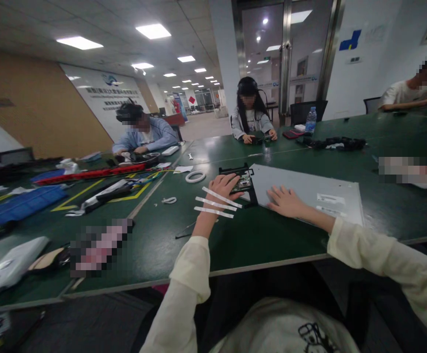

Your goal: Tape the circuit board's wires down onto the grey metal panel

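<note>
Black frame (250, 188) part-hidden by left hand (222, 189), grip unclear; right hand (285, 201) splayed on panel (311, 185).

The desk (154, 230) is dark green with yellow lines (78, 195), the panel (296, 181) pale grey, the frame (252, 197) black, the strips (216, 204) and ring (194, 182) white, the sleeves (191, 267) cream, the bin (33, 202) blue.

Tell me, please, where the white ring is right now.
In the head view, the white ring lies on the green table, slightly left of centre, beyond and to the left of the left hand.
</note>
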The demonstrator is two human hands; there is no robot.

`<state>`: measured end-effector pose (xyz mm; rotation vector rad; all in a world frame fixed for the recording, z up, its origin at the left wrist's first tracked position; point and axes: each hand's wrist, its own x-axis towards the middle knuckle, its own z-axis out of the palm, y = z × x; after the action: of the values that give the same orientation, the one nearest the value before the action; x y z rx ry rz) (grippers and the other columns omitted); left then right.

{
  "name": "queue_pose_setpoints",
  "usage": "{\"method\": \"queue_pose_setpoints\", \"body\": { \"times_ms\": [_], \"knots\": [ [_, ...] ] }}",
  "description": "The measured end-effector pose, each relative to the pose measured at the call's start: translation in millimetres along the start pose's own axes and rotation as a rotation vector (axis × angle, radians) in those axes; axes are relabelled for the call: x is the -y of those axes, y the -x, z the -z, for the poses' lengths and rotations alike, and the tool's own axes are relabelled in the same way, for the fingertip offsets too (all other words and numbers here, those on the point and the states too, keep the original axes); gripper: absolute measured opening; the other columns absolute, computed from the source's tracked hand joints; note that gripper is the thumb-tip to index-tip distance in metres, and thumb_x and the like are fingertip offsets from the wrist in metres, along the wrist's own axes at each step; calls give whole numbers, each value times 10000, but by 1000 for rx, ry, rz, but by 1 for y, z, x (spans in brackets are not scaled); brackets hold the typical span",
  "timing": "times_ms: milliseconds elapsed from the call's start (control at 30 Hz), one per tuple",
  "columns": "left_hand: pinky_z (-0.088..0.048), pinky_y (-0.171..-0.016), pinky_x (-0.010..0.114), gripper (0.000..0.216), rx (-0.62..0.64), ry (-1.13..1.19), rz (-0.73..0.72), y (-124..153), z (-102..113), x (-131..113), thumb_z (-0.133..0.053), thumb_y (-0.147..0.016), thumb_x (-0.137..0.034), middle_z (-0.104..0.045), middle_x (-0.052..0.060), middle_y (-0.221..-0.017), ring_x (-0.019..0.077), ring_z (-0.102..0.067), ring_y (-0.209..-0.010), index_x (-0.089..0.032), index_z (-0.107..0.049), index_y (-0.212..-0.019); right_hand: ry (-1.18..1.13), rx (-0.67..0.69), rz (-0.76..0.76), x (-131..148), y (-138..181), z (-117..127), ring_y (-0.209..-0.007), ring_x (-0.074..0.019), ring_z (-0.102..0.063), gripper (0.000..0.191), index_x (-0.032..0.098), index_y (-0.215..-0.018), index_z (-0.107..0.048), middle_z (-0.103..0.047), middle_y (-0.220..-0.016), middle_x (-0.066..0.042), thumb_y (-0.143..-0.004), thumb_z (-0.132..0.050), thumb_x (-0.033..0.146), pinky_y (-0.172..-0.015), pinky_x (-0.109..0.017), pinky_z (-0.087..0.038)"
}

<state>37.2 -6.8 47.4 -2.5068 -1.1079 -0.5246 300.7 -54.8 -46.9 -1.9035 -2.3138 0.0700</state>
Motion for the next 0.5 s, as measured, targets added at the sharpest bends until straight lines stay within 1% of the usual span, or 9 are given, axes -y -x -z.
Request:
{"method": "queue_pose_setpoints", "body": {
  "times_ms": [167,267,367,433,500],
  "knots": [
    [-388,-979,413,550,-67,12,-49,0,14,4,-568,-846,-518,-559,95,-1333,279,-481,-1185,-221,-541,-1308,-61,34,269,37,20,7,-1417,-394,-152,809,207,-1508,-286,-209,-1560,-112,-888,-173,713,-1113,-561,-155],
    [-375,-1001,410,558,-105,41,-75,-5,23,2,-554,-850,-535,-561,96,-1328,272,-483,-1184,-214,-540,-1306,-115,58,440,56,27,15,-1411,-375,-186,795,190,-1513,-275,-240,-1549,-121,-903,-199,694,-1123,-546,-146],
    [-374,-1007,400,557,-116,65,-84,-9,31,-7,-550,-856,-529,-557,94,-1329,265,-481,-1187,-203,-538,-1307,-170,67,598,68,24,20,-1393,-372,-233,765,197,-1517,-263,-210,-1560,-109,-913,-267,667,-1117,-546,-161],
    [-376,-1008,395,544,-105,70,-64,-9,34,-15,-544,-866,-513,-548,92,-1339,262,-474,-1197,-203,-532,-1312,-218,81,661,71,22,24,-1398,-362,-230,749,204,-1513,-274,-200,-1563,-97,-911,-326,648,-1121,-542,-160],
    [-386,-994,400,532,-72,67,-25,-8,31,-22,-540,-871,-503,-541,94,-1346,268,-464,-1212,-212,-528,-1316,-296,98,704,71,22,29,-1415,-322,-218,712,218,-1501,-306,-241,-1551,-79,-912,-392,608,-1141,-514,-143]
  ]
}}
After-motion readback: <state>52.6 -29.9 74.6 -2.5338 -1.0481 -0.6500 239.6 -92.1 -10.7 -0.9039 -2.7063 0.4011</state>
